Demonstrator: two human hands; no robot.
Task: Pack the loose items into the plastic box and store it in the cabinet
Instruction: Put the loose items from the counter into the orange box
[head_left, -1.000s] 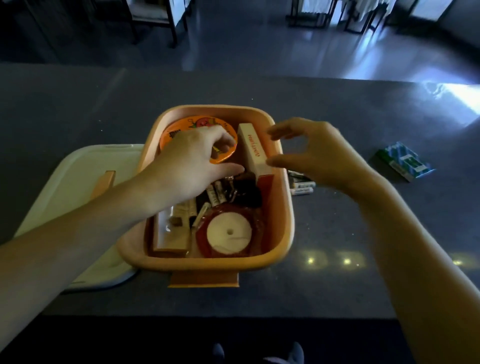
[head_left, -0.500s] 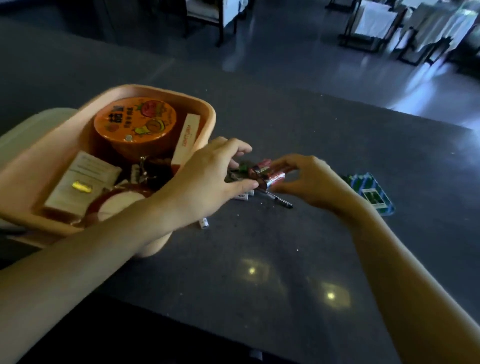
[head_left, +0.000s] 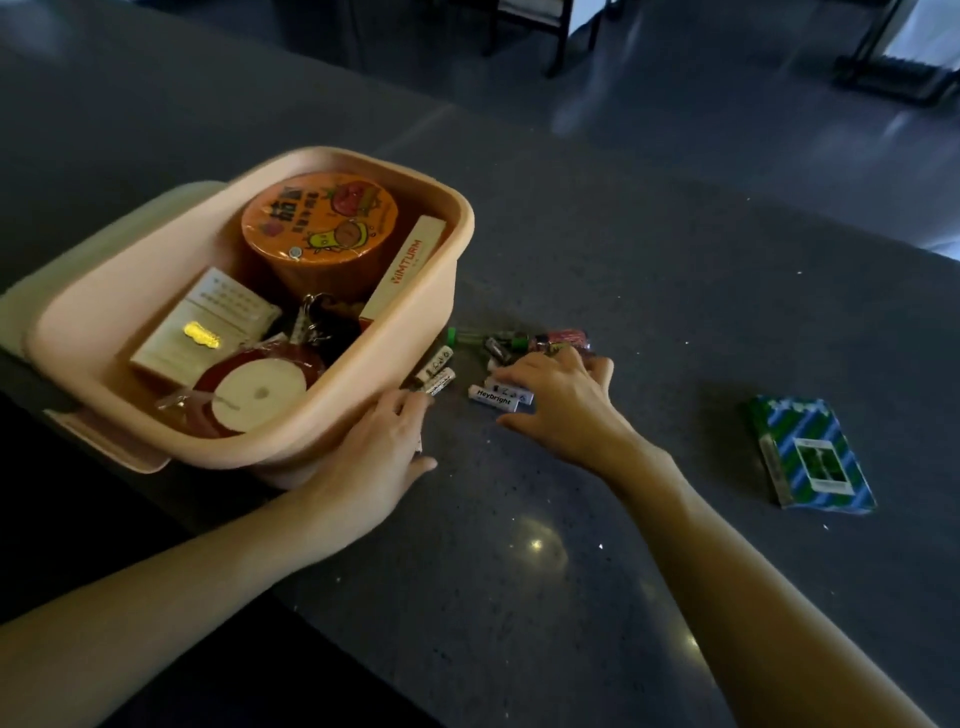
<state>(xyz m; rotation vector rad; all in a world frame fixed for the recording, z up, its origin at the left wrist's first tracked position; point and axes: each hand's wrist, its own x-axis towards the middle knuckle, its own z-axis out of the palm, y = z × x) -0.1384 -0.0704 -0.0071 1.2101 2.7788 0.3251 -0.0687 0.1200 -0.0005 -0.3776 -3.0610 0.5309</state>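
- We are looking down at the plastic box (head_left: 441, 244), which is sitting on the dark desk (head_left: 649, 270), partly over a pale lid (head_left: 104, 249) on its left.
- Inside it, an orange round tub (head_left: 319, 223) is standing at the far end, a slim carton (head_left: 405, 270) is leaning along the right wall, and a cream packet (head_left: 202, 327), a keyring (head_left: 317, 322) and a tape roll (head_left: 257, 392) are lying nearer us.
- The left hand (head_left: 374, 462) is resting against the box's near right corner. Its fingers (head_left: 410, 405) are bending down at two white batteries (head_left: 436, 371) just beside the wall; we cannot tell whether they are pinching one.
- The right hand (head_left: 561, 400) is lying palm down with spread, relaxed fingers over the loose pile: more white batteries (head_left: 498, 396) at its near side and green-capped tubes (head_left: 514, 340) just beyond. It is gripping nothing that we can see.
- A green and blue pack (head_left: 810, 452) is lying well apart on the right.
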